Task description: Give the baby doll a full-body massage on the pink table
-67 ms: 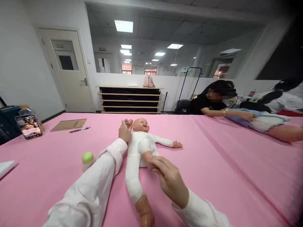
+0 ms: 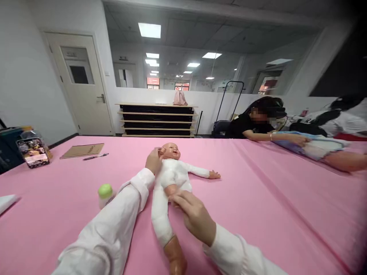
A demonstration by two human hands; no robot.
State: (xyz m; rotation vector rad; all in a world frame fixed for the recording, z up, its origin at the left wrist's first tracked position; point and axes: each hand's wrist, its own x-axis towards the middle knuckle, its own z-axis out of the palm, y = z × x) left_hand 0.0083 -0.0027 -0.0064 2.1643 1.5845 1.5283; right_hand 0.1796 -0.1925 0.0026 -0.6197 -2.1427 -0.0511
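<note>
A baby doll [image 2: 173,170] with a white cloth body lies face up on the pink tabletop, its head at the far end. My left hand [image 2: 154,160] is closed around the doll's arm by its head, with the small doll hand showing at my fingertips. Pinched in my right hand [image 2: 195,214] is the foot of the doll's bent leg, which is folded up over the body. The other doll leg [image 2: 162,217] stretches toward me, and its far arm [image 2: 199,170] lies out to the right. A bottle with a green cap [image 2: 105,193] stands beside my left sleeve.
On the left are a brown notebook [image 2: 82,150], a pen [image 2: 96,156] and a propped phone [image 2: 33,152]. Something white [image 2: 8,203] lies at the left edge. Across the table at right, a person in black [image 2: 243,124] handles another doll [image 2: 344,160].
My right hand has moved left and slightly toward the doll's middle, carrying the bent leg with it. My left hand has shifted a little right, bringing the doll's hand against its head.
</note>
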